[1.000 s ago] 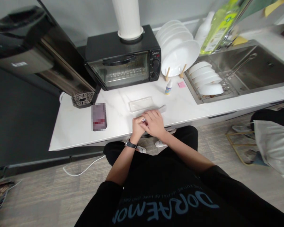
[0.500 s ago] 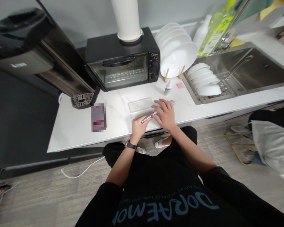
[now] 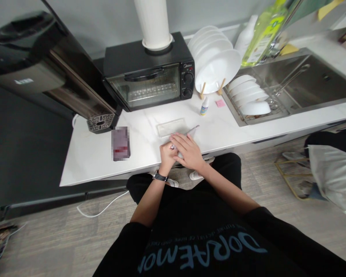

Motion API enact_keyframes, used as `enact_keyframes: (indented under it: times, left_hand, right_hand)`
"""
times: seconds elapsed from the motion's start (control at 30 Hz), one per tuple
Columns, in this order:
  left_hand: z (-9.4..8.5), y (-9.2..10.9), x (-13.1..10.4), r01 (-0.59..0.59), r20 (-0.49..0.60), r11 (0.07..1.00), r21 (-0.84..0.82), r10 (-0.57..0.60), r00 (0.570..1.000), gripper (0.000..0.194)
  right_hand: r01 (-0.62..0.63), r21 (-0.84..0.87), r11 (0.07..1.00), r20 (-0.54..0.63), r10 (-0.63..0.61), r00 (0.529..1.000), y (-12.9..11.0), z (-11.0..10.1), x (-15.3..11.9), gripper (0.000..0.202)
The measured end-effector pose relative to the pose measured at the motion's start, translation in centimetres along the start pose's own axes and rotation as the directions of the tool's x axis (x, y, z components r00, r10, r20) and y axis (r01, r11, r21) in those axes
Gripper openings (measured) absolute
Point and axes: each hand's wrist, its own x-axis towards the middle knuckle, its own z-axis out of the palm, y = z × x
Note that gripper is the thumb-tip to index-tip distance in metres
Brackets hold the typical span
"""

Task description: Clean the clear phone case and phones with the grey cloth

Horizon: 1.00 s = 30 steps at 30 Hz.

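Close to the counter's front edge, my left hand is closed around a slim, lilac-silver object. Its far end sticks out past my right hand, pointing toward the back right; its exact kind is hard to make out. My right hand lies over it and over my left fingers, with its own fingers stretched out. A bit of something pale shows beneath the right palm. Just behind the hands lies a clear, shallow rectangular tray or case. A small white bottle with a blue-yellow label stands beyond, to the right.
A pixelated dark item lies left on the white counter. Behind stand a drinks machine, a black toaster oven and racked white plates. Bowls sit by the sink. A pink note is nearby.
My right hand has moved left and toward me, from beside the slim object to over it and my left hand. The object has turned and now points toward the back right.
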Motion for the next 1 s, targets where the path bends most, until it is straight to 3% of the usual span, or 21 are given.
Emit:
enact_keyframes:
  times: [0.1, 0.2, 0.3, 0.43, 0.5, 0.57, 0.67, 0.8, 0.9, 1.0]
  left_hand:
    - [0.3, 1.0, -0.1, 0.001, -0.006, 1.000, 0.015, -0.001, 1.000, 0.028]
    - [0.4, 1.3, -0.1, -0.004, 0.029, 1.000, 0.013, 0.004, 1.000, 0.019]
    - [0.4, 0.5, -0.1, 0.004, 0.047, 0.999, 0.033, -0.005, 0.999, 0.019]
    - [0.0, -1.1, 0.0, 0.026, 0.031, 0.998, 0.062, -0.028, 0.999, 0.037]
    - [-0.2, -1.4, 0.0, 0.038, 0.004, 0.997, 0.067, -0.038, 0.999, 0.034]
    - [-0.2, -1.2, 0.0, 0.045, -0.026, 0.997, 0.070, -0.043, 0.999, 0.032]
    - [-0.1, -0.1, -0.1, 0.047, -0.046, 0.997, 0.064, -0.044, 0.998, 0.032]
    - [0.2, 1.3, 0.0, 0.067, -0.038, 0.998, -0.007, -0.068, 0.997, 0.017]
    - [0.3, 1.2, 0.3, 0.098, -0.041, 0.994, -0.052, -0.100, 0.994, 0.019]
    - [0.2, 0.2, 0.0, 0.124, -0.069, 0.988, -0.090, -0.130, 0.989, 0.028]
  right_hand:
    - [-0.080, -0.044, 0.996, -0.094, 0.076, 0.993, 3.7, -1.6, 0.0, 0.066]
    - [-0.187, -0.069, 0.980, -0.174, 0.173, 0.969, 5.2, -1.9, 0.0, 0.061]
    - [-0.194, -0.054, 0.979, -0.181, 0.182, 0.967, 3.2, -0.5, -0.2, 0.068]
    - [-0.100, -0.015, 0.995, -0.083, 0.099, 0.992, -1.4, 2.1, -0.2, 0.079]
    - [-0.059, -0.012, 0.998, -0.033, 0.059, 0.998, -2.3, 2.6, 0.0, 0.081]
    - [0.005, -0.015, 1.000, 0.009, -0.005, 1.000, -1.5, 2.2, 0.2, 0.076]
    - [0.044, -0.055, 0.998, -0.021, -0.045, 0.999, 1.7, 0.3, 0.6, 0.068]
    - [-0.120, -0.169, 0.978, -0.089, 0.106, 0.990, 5.5, -2.4, 1.8, 0.057]
    - [-0.202, -0.228, 0.952, -0.068, 0.191, 0.979, 5.0, -2.4, 2.9, 0.056]
    - [-0.155, -0.176, 0.972, -0.044, 0.150, 0.988, 1.4, -0.6, 3.3, 0.058]
